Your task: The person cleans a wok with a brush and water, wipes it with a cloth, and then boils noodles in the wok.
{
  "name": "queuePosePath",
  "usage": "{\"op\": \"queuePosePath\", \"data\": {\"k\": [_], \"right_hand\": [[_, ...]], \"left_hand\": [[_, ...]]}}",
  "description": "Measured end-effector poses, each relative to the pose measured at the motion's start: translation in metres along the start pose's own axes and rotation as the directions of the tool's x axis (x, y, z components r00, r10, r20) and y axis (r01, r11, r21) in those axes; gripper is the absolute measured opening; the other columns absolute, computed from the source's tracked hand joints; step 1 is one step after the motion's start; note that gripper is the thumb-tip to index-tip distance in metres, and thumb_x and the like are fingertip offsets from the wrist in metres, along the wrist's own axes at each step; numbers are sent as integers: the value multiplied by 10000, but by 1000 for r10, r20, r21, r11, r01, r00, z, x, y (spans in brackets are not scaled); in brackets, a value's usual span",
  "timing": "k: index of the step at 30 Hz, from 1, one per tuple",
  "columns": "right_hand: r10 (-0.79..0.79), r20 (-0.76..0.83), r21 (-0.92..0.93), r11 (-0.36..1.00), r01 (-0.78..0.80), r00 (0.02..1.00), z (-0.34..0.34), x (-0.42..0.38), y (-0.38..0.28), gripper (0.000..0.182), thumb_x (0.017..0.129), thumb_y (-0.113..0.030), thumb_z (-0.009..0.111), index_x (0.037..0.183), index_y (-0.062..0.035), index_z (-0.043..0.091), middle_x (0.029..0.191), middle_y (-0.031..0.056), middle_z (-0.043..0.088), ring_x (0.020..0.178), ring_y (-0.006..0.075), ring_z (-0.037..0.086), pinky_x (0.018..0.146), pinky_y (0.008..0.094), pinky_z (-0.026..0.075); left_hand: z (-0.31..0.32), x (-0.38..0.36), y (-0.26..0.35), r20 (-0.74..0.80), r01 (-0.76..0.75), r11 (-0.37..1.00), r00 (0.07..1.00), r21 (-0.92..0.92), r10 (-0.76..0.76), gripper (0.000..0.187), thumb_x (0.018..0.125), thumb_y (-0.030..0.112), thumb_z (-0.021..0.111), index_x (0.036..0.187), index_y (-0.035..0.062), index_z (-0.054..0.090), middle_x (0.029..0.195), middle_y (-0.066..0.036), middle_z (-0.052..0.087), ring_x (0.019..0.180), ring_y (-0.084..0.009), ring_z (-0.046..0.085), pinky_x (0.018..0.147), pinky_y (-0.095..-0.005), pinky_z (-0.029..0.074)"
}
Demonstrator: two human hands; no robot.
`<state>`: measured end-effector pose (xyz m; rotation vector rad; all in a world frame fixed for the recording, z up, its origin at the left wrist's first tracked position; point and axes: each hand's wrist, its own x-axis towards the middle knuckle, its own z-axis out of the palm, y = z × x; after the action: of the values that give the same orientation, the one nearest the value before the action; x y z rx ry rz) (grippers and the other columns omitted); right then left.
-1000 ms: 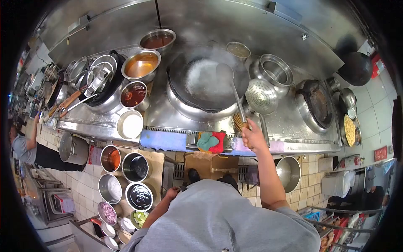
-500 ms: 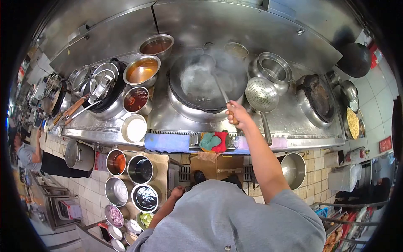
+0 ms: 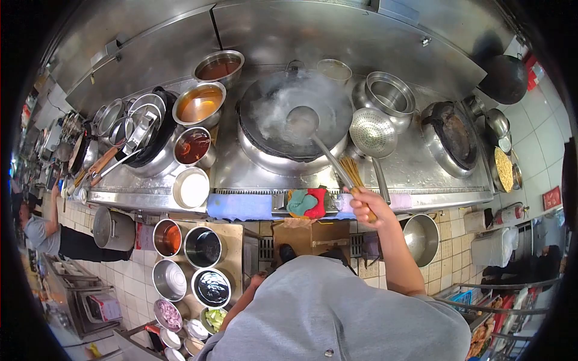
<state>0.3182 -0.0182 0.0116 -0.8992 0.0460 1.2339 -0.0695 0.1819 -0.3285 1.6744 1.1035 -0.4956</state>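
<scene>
My right hand [image 3: 368,209] is closed around the wooden handle of a long ladle [image 3: 330,157]. The ladle's bowl hangs over the steaming wok [image 3: 259,135], toward its right half, and steam blurs the wok's contents. Just right of the ladle's shaft is a bamboo brush [image 3: 351,171], its bristles pointing up and left. Resting at the wok's right side is a perforated skimmer [image 3: 373,132], its handle reaching down to the counter edge. My left hand [image 3: 257,279] hangs low by my body, near the pots on the left; its fingers are mostly hidden by my shirt.
Left of the wok stand bowls of orange liquid [image 3: 198,105] and red sauce [image 3: 192,146], plus a white container [image 3: 191,188]. Folded cloths [image 3: 306,203] lie on the front edge. Pots of dark sauce [image 3: 211,286] stand lower left. Another person [image 3: 42,231] is at far left.
My right hand has drawn down and right, toward the counter's front edge, still gripping the ladle. Its bowl has come nearer from the wok's far side. The bamboo brush has come into view.
</scene>
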Motion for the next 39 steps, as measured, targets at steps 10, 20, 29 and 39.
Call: {"op": "queuePosePath", "data": {"k": [10, 20, 29, 39], "right_hand": [[-493, -298, -857, 515, -2, 817, 0, -63, 14, 525, 798, -33, 511, 1281, -91, 315, 668, 13, 476, 448, 78, 426, 388, 229, 373], [-621, -206, -971, 32, -238, 756, 38, -149, -58, 539, 707, 44, 574, 1207, -122, 457, 880, 114, 623, 815, 116, 566, 742, 221, 410], [-585, -163, -945, -138, -296, 795, 37, -92, -48, 472, 691, -83, 598, 1147, -164, 507, 892, 156, 603, 827, 336, 563, 714, 362, 438], [-563, -169, -962, 274, -11, 809, -7, 27, -36, 470, 747, -112, 564, 1195, -62, 434, 693, 125, 575, 498, 193, 536, 484, 313, 439]], "left_hand": [[-17, -11, 42, 70, -97, 965, 994, 244, 83, 346, 761, 322, 518, 1017, 100, 587, 1014, -127, 585, 956, -260, 553, 818, -323, 430], [-17, 6, 23, 87, -2, 992, 996, 125, -9, 342, 747, 325, 503, 1020, 134, 585, 1015, -129, 583, 963, -286, 545, 829, -353, 428], [-28, -8, 39, 99, -76, 949, 994, 305, 48, 340, 742, 349, 494, 984, 134, 598, 982, -129, 593, 942, -272, 559, 804, -342, 438], [-3, 39, -30, 58, -210, 969, 977, 131, 204, 341, 767, 353, 487, 980, 113, 601, 953, -117, 606, 921, -250, 571, 779, -319, 442]]}}
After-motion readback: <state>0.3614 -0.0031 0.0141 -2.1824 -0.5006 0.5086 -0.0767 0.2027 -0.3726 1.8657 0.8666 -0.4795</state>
